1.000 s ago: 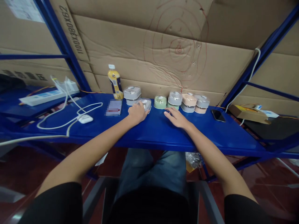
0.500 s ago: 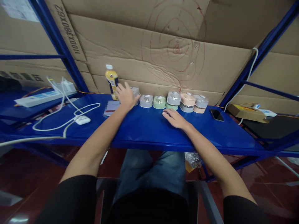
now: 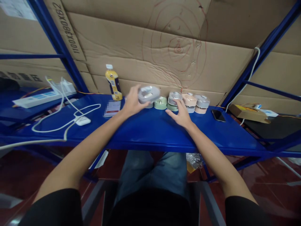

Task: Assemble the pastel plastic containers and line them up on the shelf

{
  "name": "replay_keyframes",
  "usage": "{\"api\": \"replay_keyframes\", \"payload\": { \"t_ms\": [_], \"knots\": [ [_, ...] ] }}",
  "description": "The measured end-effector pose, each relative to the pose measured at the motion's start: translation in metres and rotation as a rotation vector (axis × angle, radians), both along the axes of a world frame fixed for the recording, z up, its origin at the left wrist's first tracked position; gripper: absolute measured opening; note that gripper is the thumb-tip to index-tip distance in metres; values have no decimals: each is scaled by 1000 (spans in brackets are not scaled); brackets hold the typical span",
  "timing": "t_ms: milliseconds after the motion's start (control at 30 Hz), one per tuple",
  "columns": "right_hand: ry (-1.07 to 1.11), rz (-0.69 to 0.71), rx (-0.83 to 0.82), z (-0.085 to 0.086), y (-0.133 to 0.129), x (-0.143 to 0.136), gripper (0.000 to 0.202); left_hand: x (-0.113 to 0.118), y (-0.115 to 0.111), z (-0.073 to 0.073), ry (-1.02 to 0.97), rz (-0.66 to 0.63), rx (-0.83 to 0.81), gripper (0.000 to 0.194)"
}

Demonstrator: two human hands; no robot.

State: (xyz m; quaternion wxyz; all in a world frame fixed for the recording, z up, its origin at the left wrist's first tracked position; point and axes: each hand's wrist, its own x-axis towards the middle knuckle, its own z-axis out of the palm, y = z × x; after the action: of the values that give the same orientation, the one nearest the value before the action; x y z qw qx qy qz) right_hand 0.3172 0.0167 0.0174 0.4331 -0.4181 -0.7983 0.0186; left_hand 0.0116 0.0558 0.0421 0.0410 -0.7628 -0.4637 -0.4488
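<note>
My left hand point(image 3: 133, 103) grips a grey rounded box with a clear lid point(image 3: 148, 93), lifted off the shelf and slightly blurred. Under it, a second grey box point(image 3: 149, 106) is mostly hidden. To its right a single green box point(image 3: 160, 103) sits on the shelf. My right hand point(image 3: 181, 115), thumb and fingers apart, is in front of a stack with a grey box point(image 3: 174, 96) on a green one point(image 3: 172, 107); whether the fingertips touch it I cannot tell. Farther right, a peach box point(image 3: 189, 99) rests on a grey one, and a grey box point(image 3: 202, 101) on a peach one point(image 3: 200, 110).
A yellow-labelled bottle point(image 3: 113, 83) and a phone-like flat item point(image 3: 112, 109) are at left, near a white cable and white case point(image 3: 83, 121). A dark phone point(image 3: 218, 115) lies right. Cardboard point(image 3: 117, 40) backs the blue shelf point(image 3: 145, 131); blue posts flank it.
My left hand has taken hold of the leftmost grey box and moved it up and right, over its neighbour. My right hand has shifted slightly right and up, its fingers spreading at the grey-on-green stack.
</note>
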Motion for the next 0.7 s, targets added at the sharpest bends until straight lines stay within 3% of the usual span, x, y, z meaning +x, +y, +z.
{"api": "replay_keyframes", "payload": {
  "t_ms": [100, 200, 333, 500, 567, 700],
  "knots": [
    [-94, 55, 64, 4, -4, -1, 112, 22, -26, -19, 68, -327, -82, 103],
    [-237, 165, -3, 2, -8, -5, 118, 38, -41, -38, 79, -482, -184, 104],
    [-325, 200, -146, -4, -12, -11, 104, 44, -43, -50, 36, -540, -281, 109],
    [-158, 187, -163, -5, -4, -3, 88, 38, -39, -54, 48, -515, -301, 116],
    [-67, 144, -183, -3, 3, 8, 83, 35, -40, -53, 112, -496, -286, 101],
    [79, 6, -230, 2, 16, 33, 78, 36, -46, -50, 234, -516, -290, 50]
  ]
}}
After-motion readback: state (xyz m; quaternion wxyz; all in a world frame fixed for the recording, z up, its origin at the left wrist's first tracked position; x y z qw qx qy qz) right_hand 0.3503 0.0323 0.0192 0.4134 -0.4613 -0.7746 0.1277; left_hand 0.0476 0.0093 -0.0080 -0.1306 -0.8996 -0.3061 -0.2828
